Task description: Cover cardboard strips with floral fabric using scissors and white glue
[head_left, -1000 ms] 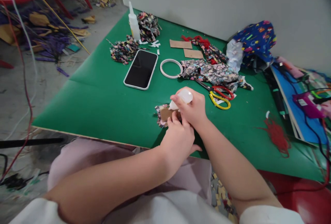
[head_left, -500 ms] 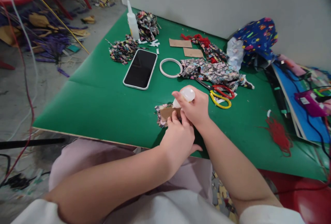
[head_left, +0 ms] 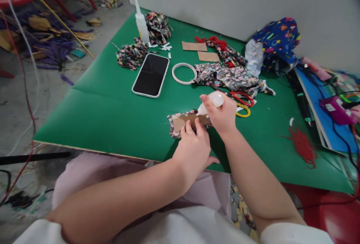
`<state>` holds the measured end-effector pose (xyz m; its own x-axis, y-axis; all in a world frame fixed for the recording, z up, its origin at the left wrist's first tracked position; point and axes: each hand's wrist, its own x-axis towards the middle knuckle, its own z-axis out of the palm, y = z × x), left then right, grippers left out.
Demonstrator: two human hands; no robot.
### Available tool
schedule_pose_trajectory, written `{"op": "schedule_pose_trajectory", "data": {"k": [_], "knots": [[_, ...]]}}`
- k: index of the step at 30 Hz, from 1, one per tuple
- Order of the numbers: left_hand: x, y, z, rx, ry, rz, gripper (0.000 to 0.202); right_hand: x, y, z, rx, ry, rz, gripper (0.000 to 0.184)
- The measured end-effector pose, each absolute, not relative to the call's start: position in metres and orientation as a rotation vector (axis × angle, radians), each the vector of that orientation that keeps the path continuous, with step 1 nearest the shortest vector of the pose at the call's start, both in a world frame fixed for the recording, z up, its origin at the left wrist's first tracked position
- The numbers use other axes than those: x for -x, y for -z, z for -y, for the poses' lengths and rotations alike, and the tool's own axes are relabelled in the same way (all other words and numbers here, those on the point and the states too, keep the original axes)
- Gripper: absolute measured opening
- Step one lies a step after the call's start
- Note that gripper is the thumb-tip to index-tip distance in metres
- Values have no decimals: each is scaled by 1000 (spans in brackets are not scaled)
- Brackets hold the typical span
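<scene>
A strip of brown cardboard point(head_left: 180, 124) lies on a piece of flowered fabric point(head_left: 172, 133) near the table's front edge. My left hand point(head_left: 194, 144) rests with outstretched fingertips on the cardboard, pressing it flat. In my right hand point(head_left: 226, 114) is a small white glue bottle point(head_left: 216, 98), tipped nozzle down over the strip's upper right edge. Its tip is at or just above that edge; contact cannot be told. The right hand covers part of the strip's right end. Behind that hand lie scissors point(head_left: 243, 110) with red and yellow handles, their blades mostly hidden.
On the green table point(head_left: 107, 116) lie a phone point(head_left: 152, 75), a white ring point(head_left: 174, 73), flowered fabric point(head_left: 227, 77) and two cardboard pieces point(head_left: 194, 46). A second bottle point(head_left: 142, 26) stands by fabric bundles point(head_left: 132, 54). Red threads point(head_left: 303, 146) and a blue folder point(head_left: 323, 109) are right.
My right hand has moved the glue bottle to the right along the cardboard strip, uncovering more of it. My left hand has stayed on the strip. The view has shifted slightly.
</scene>
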<state>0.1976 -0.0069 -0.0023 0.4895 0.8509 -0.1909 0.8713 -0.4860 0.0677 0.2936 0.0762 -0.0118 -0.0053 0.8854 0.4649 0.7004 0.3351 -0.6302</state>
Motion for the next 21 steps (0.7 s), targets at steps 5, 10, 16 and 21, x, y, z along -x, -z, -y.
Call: {"op": "schedule_pose_trajectory", "data": {"k": [5,10,16,21], "knots": [[-198,3,7,-2579,209,-1508,93,-301,11,-78,1441,-269,1718,43],[-198,3,7,-2586,203,-1508,91,-309,11,-81,1465,-190,1689,42],[-197,2,8,-2585,196,-1514,92,-315,14,-84,1478,-112,1661,40],[-197,2,8,-2585,196,-1518,93,-313,12,-83,1503,-122,1577,40]]}}
